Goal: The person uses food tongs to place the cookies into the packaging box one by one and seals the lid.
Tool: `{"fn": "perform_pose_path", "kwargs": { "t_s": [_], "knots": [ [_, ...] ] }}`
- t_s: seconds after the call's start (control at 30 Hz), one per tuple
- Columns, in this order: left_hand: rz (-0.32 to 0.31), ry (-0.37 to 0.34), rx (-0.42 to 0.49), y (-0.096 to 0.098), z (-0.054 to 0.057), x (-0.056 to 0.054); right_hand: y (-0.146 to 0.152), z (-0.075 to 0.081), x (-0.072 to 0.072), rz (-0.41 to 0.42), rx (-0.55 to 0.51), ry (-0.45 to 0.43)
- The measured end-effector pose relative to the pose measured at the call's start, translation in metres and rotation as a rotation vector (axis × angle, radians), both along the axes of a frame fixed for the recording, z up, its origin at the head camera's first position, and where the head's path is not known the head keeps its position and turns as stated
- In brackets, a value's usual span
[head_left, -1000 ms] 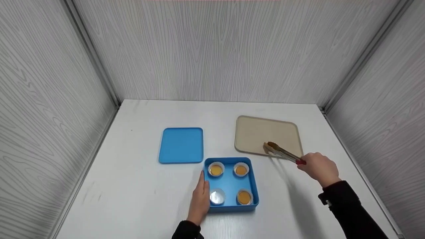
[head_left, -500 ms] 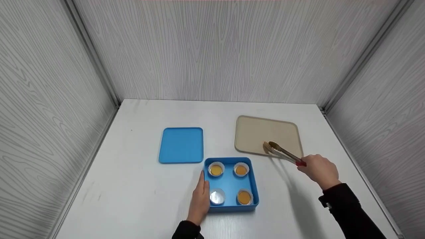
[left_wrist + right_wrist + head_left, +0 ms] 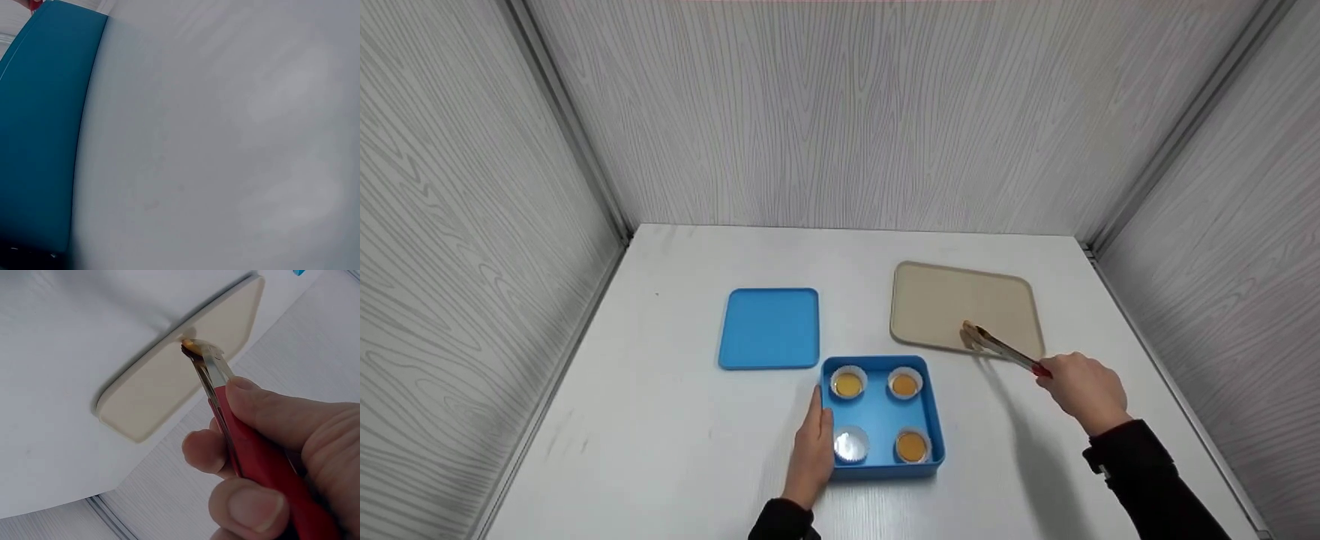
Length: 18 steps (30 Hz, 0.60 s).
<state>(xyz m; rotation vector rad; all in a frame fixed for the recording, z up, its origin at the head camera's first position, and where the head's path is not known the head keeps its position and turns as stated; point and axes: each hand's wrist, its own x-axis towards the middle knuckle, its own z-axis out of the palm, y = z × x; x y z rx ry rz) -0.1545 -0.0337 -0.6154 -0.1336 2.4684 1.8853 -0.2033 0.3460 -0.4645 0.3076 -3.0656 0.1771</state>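
Note:
In the head view, my left hand (image 3: 811,456) rests along the left wall of a blue square box (image 3: 877,420), fingers straight. Inside it, three white paper cups hold yellow-orange discs: back left (image 3: 848,384), back right (image 3: 905,385) and front right (image 3: 913,447). A silvery-white cup (image 3: 851,445) at front left shows no disc. My right hand (image 3: 1084,390) grips red-handled metal tongs (image 3: 253,439), their arms nearly together. The tips hang over the front part of a beige tray (image 3: 960,300). An orange-yellow patch shows at the tips; whether a piece is pinched I cannot tell.
A blue square lid or flat tray (image 3: 770,328) lies behind and left of the box. Wood-grain panels (image 3: 840,112) wall in the white table (image 3: 660,420) at the back and both sides.
The tongs' arms, apart earlier, have come together over the beige tray. My right hand has shifted slightly toward me. The left hand and the box have not moved.

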Motion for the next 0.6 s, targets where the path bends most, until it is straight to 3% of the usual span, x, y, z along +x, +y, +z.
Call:
{"fn": "perform_pose_path", "kwargs": {
  "t_s": [0.6],
  "knots": [
    [-0.002,0.012,0.002,0.0,-0.001,0.0,-0.01,0.004,0.016,0.083,-0.023,0.279]
  ]
}}
